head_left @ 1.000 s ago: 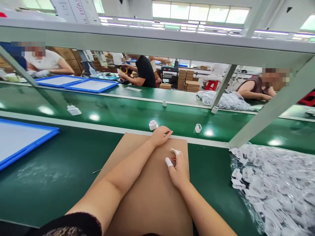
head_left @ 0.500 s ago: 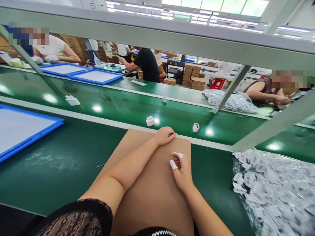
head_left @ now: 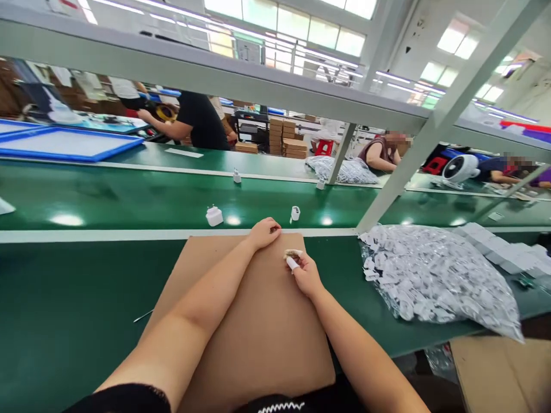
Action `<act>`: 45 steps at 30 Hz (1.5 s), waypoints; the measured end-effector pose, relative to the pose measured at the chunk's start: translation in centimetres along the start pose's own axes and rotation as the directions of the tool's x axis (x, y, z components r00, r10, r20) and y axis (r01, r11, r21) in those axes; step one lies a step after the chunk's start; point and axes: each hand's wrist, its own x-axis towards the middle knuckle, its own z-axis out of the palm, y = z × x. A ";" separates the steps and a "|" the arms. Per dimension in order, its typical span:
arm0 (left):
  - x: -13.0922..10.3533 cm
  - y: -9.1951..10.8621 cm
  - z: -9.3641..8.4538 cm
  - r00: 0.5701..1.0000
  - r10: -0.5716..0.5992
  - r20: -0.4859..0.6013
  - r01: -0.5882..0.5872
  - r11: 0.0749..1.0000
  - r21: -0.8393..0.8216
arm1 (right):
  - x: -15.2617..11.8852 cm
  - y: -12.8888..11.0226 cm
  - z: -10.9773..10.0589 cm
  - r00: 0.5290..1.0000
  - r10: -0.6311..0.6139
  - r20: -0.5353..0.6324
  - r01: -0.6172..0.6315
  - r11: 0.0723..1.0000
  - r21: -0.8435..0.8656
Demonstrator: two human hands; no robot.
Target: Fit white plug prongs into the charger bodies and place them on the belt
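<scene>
My left hand (head_left: 263, 233) rests at the far edge of a brown cardboard sheet (head_left: 258, 321), its fingers curled together; whatever they hold, if anything, is too small to name. Nearer me and to the right, my right hand (head_left: 305, 272) is held over the sheet. White covers sit on its thumb and a finger, which are slightly apart, with nothing seen between them. Beyond the sheet, a white plug adapter (head_left: 214, 216) and another white adapter (head_left: 295, 213) lie on the green surface.
A clear bag of white parts (head_left: 439, 275) lies on the right, with white boxes (head_left: 495, 246) behind it. A slanted metal post (head_left: 387, 189) rises beyond my right hand. A thin metal tool (head_left: 143, 315) lies left of the cardboard. Several people sit or stand across the line.
The view has swung right, bringing in the whole bag, a fan and more people. Both hands stay over the cardboard; the right thumb and finger look closer together. The adapters have shifted left in view.
</scene>
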 end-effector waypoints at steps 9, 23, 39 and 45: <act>0.0 0.2 -0.6 0.997 -0.035 -0.070 0.039 0.998 0.054 | -0.4 -0.7 1.1 0.998 -0.043 -0.053 0.035 0.987 -0.157; -0.2 -0.3 -0.3 0.987 -0.128 -0.096 0.144 0.973 0.183 | -9.7 -2.5 -14.0 0.757 -0.321 -0.569 -0.480 0.317 -0.818; 5.5 0.3 -1.0 0.781 -0.591 -0.203 0.621 0.771 0.143 | -9.0 -1.3 -16.0 0.770 -0.334 -0.543 -0.249 0.627 -0.739; 1.6 5.1 -1.8 0.940 -0.342 0.018 0.341 0.939 0.037 | -8.1 -2.4 -13.5 0.816 -0.224 -0.533 -0.051 0.890 -0.452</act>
